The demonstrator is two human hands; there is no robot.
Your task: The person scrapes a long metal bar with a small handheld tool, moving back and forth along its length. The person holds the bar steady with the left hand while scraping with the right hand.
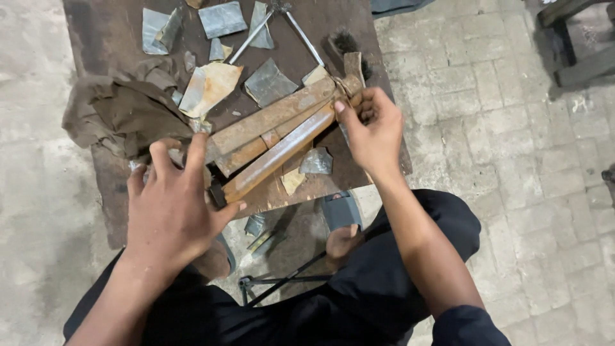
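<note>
Diagonally across the table [115, 25] lie rusty bars [275, 138], their long axis running from near left up to far right. The left hand [173, 205], fingers spread, presses their near end; the right hand [375, 131] pinches the far end.

left hand [172, 204] – fingers spread | right hand [371, 131] – fingers curled

Rust-brown metal bars [275, 138], grey sheet scraps [269, 82], a brown cloth [115, 112].
</note>
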